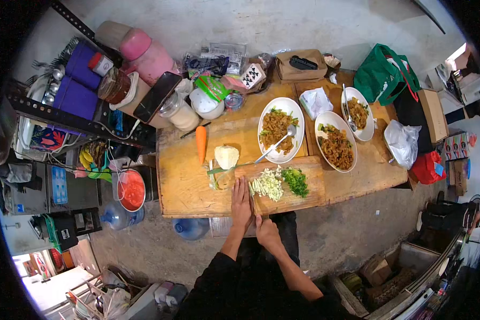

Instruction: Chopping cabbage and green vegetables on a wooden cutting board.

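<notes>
My right hand (pixel 269 234) grips the handle of a knife at the near edge of a wooden cutting board (pixel 312 196). The narrow knife blade (pixel 253 196) points away from me. Just left of it, my left hand (pixel 241 206) lies with its fingers straight and together over the board's left end; whatever is under the palm is hidden. Beside the blade sits a pile of chopped pale vegetable (pixel 268 185), with thin slices at its left edge. Chopped green leaves (pixel 296 182) form a second pile to the right. Green trimmings (pixel 215 172) lie beyond my left fingertips.
A carrot (pixel 201 145) and a pale cut vegetable (pixel 226 157) lie on the wooden table (pixel 180 188). Behind the board stands an oval plate of noodles (pixel 281 120) with a spoon; two more plates (pixel 336 142) are farther right. Jars (pixel 180 112) and a phone (pixel 157 98) crowd the left.
</notes>
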Demonstrator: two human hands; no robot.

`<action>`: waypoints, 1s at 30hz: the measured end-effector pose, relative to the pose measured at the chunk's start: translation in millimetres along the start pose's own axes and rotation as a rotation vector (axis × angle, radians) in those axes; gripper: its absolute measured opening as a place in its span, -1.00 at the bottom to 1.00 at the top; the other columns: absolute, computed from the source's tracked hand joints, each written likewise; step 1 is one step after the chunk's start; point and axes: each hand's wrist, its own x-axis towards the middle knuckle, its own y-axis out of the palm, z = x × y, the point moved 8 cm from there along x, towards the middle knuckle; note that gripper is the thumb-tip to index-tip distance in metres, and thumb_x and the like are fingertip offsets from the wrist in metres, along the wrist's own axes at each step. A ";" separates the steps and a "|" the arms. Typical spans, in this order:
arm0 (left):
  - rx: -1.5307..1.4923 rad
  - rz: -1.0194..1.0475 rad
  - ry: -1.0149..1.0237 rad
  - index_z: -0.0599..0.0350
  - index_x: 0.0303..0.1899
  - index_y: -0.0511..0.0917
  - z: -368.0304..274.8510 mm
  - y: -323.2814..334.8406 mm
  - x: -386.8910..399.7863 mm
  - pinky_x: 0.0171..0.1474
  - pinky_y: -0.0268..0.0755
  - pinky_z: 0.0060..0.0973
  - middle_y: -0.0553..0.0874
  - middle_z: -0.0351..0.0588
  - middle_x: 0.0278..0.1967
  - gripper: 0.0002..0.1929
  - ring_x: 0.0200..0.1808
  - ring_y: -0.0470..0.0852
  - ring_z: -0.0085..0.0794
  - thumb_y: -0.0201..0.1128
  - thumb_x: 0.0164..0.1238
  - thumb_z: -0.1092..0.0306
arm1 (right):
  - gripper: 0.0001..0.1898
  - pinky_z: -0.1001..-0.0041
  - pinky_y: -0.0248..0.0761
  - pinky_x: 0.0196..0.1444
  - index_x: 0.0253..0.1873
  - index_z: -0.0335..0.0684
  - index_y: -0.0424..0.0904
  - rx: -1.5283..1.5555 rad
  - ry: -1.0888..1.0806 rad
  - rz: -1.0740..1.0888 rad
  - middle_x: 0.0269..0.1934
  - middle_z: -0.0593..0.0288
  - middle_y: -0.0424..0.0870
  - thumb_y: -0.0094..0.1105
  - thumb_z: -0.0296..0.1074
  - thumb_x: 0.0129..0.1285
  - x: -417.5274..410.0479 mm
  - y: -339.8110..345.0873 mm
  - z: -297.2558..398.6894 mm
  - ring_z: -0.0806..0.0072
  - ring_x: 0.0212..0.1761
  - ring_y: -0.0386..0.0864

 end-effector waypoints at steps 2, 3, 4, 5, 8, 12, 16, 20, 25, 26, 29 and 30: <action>-0.001 0.005 -0.001 0.33 0.33 0.17 0.9 -0.1 0.1 0.43 -0.08 -0.19 0.16 0.05 0.39 -0.44 0.44 0.06 -0.11 -0.03 0.24 0.54 | -0.31 -0.01 0.37 -0.02 -0.28 -0.60 0.49 0.000 0.019 -0.008 -0.28 -0.52 0.52 -0.28 0.12 0.39 -0.9 -0.5 4.1 -0.35 -0.12 0.48; -0.009 -0.004 0.006 0.33 0.33 0.17 0.5 -0.7 0.3 0.43 -0.08 -0.20 0.16 0.05 0.39 -0.43 0.44 0.06 -0.11 -0.03 0.24 0.54 | -0.32 -0.01 0.37 -0.02 -0.29 -0.60 0.49 0.000 0.036 -0.017 -0.28 -0.52 0.52 -0.28 0.11 0.39 -0.7 -1.8 5.2 -0.35 -0.13 0.48; -0.017 -0.013 0.013 0.34 0.33 0.17 0.0 -1.5 0.2 0.43 -0.08 -0.20 0.16 0.05 0.40 -0.43 0.44 0.06 -0.11 -0.03 0.23 0.54 | -0.32 -0.01 0.37 -0.02 -0.29 -0.60 0.49 -0.001 0.036 -0.017 -0.28 -0.52 0.52 -0.28 0.11 0.39 0.7 -2.1 6.8 -0.35 -0.13 0.48; -0.017 -0.014 0.012 0.34 0.33 0.17 -0.1 -1.9 -0.2 0.43 -0.08 -0.20 0.16 0.05 0.40 -0.43 0.44 0.06 -0.11 -0.03 0.23 0.54 | -0.33 -0.01 0.37 -0.03 -0.28 -0.59 0.50 0.024 -0.007 -0.041 -0.29 -0.51 0.53 -0.27 0.10 0.40 2.7 -4.1 11.4 -0.34 -0.13 0.48; -0.018 -0.023 0.014 0.34 0.33 0.16 -3.2 -5.3 -0.5 0.42 -0.08 -0.19 0.15 0.06 0.40 -0.42 0.44 0.05 -0.10 -0.04 0.22 0.54 | -0.36 -0.02 0.37 -0.04 -0.27 -0.57 0.50 0.023 -0.053 -0.049 -0.30 -0.48 0.53 -0.26 0.08 0.40 15.1 -1.8 18.8 -0.34 -0.14 0.49; -0.072 -0.030 0.009 0.35 0.32 0.17 -12.7 -10.8 1.3 0.42 -0.08 -0.17 0.15 0.07 0.40 -0.44 0.44 0.06 -0.09 -0.04 0.25 0.53 | -0.39 -0.03 0.38 -0.06 -0.25 -0.54 0.50 -0.015 -0.113 -0.051 -0.31 -0.46 0.54 -0.23 0.06 0.39 26.5 5.7 14.5 -0.33 -0.17 0.49; 0.015 -0.005 -0.015 0.35 0.32 0.17 -5.4 -5.6 -0.3 0.42 -0.09 -0.17 0.17 0.08 0.39 -0.45 0.43 0.08 -0.07 -0.04 0.27 0.52 | -0.41 -0.03 0.39 -0.11 -0.26 -0.54 0.50 0.009 -0.083 -0.091 -0.31 -0.46 0.54 -0.20 0.05 0.39 12.5 -1.1 15.2 -0.34 -0.20 0.49; 0.003 -0.026 -0.006 0.33 0.33 0.16 -4.0 -4.7 0.2 0.43 -0.09 -0.16 0.16 0.08 0.39 -0.46 0.43 0.07 -0.07 -0.05 0.30 0.52 | -0.38 -0.06 0.38 -0.12 -0.27 -0.54 0.50 -0.015 -0.063 -0.152 -0.32 -0.48 0.54 -0.17 0.09 0.37 -2.4 -1.1 -10.1 -0.34 -0.19 0.49; -0.028 -0.011 -0.012 0.29 0.36 0.10 -4.8 -8.6 0.7 0.43 -0.10 -0.15 0.16 0.10 0.38 -0.49 0.42 0.07 -0.06 -0.11 0.39 0.49 | -0.31 -0.07 0.37 -0.09 -0.29 -0.56 0.50 -0.056 -0.026 -0.123 -0.34 -0.49 0.53 -0.19 0.17 0.36 -3.6 -4.6 -18.8 -0.36 -0.18 0.49; -0.029 -0.015 -0.008 0.29 0.36 0.10 -6.8 -9.7 1.1 0.43 -0.10 -0.15 0.16 0.10 0.38 -0.49 0.42 0.07 -0.06 -0.11 0.39 0.49 | -0.30 -0.06 0.37 -0.09 -0.30 -0.57 0.50 -0.035 -0.015 -0.120 -0.33 -0.49 0.53 -0.21 0.18 0.36 -1.3 -3.8 -19.3 -0.36 -0.17 0.48; -0.147 -0.042 -0.038 0.30 0.33 0.11 -2.2 -11.7 -0.4 0.43 -0.10 -0.13 0.16 0.12 0.38 -0.52 0.42 0.07 -0.04 -0.13 0.41 0.49 | -0.27 -0.03 0.38 -0.09 -0.31 -0.59 0.50 0.003 -0.007 -0.101 -0.32 -0.50 0.53 -0.25 0.20 0.37 6.6 -2.6 -20.4 -0.34 -0.13 0.48; -0.153 -0.042 -0.025 0.31 0.31 0.13 -0.6 -10.4 -0.4 0.42 -0.09 -0.12 0.17 0.12 0.37 -0.55 0.42 0.07 -0.03 -0.14 0.42 0.48 | -0.25 -0.01 0.38 -0.08 -0.31 -0.60 0.49 0.021 -0.005 -0.084 -0.32 -0.50 0.53 -0.27 0.21 0.37 9.2 -1.0 -21.6 -0.32 -0.11 0.48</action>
